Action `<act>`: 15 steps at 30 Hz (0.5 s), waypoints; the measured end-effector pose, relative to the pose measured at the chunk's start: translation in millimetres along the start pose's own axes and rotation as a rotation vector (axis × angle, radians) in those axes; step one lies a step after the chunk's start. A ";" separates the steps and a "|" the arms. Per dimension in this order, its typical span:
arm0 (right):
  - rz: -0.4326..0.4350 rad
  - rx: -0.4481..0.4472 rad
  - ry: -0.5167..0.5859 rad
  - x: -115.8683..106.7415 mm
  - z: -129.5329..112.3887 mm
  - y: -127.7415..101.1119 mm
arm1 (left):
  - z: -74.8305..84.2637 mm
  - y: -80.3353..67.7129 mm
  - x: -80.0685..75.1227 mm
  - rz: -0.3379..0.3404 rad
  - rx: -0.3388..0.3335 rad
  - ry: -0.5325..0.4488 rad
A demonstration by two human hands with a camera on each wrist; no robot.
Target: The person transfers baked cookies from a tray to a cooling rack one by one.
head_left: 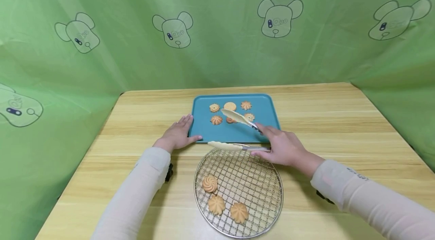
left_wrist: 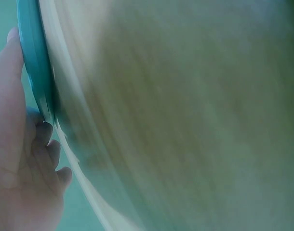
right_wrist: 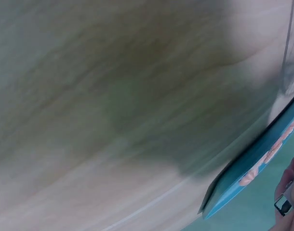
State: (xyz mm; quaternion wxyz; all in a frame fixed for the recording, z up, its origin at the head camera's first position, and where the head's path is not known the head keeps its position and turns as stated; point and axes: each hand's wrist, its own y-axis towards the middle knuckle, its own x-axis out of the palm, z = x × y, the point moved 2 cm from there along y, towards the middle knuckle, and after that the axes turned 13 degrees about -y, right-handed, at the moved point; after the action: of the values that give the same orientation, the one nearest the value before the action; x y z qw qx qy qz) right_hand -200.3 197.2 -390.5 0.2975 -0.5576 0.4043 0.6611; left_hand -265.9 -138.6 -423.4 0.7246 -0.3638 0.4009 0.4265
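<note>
My right hand [head_left: 287,147] holds a pair of tongs [head_left: 238,117] with cream tips and metal arms. The tongs are spread wide with nothing between their tips. One tip is over the blue tray [head_left: 204,132], and the other is near the back rim of a round wire rack [head_left: 258,183]. My left hand [head_left: 176,134] rests at the tray's front left corner, fingers extended along its side and thumb at the front edge. Several cookies [head_left: 216,120] lie on the tray in two rows; the tongs partly cover one. Three cookies [head_left: 216,204] sit on the rack's front left part.
The rack stands just in front of the tray on a wooden table [head_left: 323,119]. A green curtain [head_left: 224,62] with printed bear heads hangs behind the table and along its sides. In the right wrist view, the tray [right_wrist: 238,171] appears at the lower right.
</note>
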 end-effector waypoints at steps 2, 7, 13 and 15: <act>0.001 0.033 0.000 0.2 2.7 0.7 | 0.0 -0.1 0.1 0.000 0.000 -0.001; -0.024 0.115 0.002 0.4 10.3 1.6 | 0.3 -0.5 0.1 -0.002 0.004 0.001; -0.076 0.197 0.015 0.6 17.4 1.4 | 1.3 -1.3 -0.6 -0.005 0.002 0.007; -0.090 0.215 0.009 0.7 19.2 1.2 | 1.5 -1.3 -0.8 -0.006 0.001 0.007</act>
State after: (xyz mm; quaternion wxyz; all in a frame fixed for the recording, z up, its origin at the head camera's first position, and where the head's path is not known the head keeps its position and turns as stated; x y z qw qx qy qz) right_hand -211.0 213.2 -389.9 0.3833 -0.5430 0.4487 0.5974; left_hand -264.5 -138.1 -421.9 0.7247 -0.3662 0.4025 0.4228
